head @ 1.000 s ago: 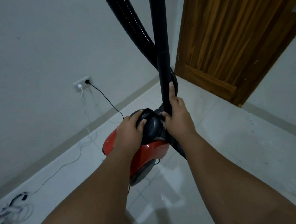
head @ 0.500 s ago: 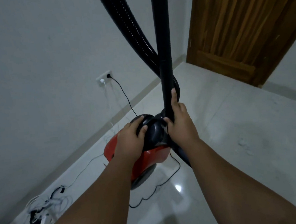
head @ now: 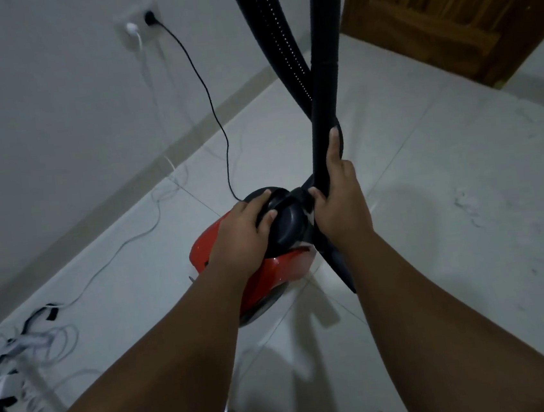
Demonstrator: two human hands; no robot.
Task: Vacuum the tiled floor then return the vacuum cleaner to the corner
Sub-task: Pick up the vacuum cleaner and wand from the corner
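A red canister vacuum cleaner [head: 280,268] with a dark top stands on the white tiled floor [head: 446,187] in the middle of the view. My left hand [head: 246,228] grips the dark handle on its top. My right hand [head: 340,198] holds the black rigid tube [head: 324,76], which rises upright out of the top of the view, with the index finger stretched along it. The ribbed black hose [head: 273,38] crosses behind the tube. The vacuum's black cord [head: 204,88] runs to a wall socket [head: 139,23].
A wooden door [head: 450,2] stands at the upper right. A grey wall with a skirting strip runs along the left. White cables, a power strip [head: 38,394] and dark gadgets lie on the floor at the lower left. Dust marks [head: 468,205] show on the tiles at right.
The view has tilted down and to the right; socket and door now sit higher in frame, and more cord shows. Both hands keep the same hold on the vacuum handle and tube.
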